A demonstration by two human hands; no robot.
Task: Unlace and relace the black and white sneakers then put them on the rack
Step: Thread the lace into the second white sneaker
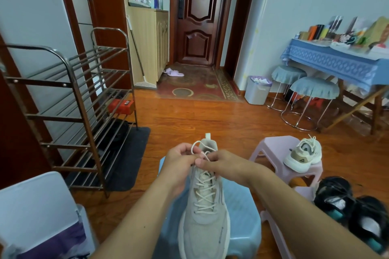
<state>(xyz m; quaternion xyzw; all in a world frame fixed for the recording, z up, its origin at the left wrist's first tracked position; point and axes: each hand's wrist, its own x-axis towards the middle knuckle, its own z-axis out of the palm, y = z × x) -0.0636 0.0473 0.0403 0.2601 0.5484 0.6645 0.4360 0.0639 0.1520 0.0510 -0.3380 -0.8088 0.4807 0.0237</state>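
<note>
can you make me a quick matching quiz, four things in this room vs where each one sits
Things:
1. laced pale sneaker
2. second pale sneaker
3. black sneakers
4. purple slippers

Places:
A. on the floor at the right edge
B. on the blue stool, under both hands
C. on the mat by the dark door
D. on the pink stool

Pairs: 1-B, 2-D, 3-A, 4-C
</note>
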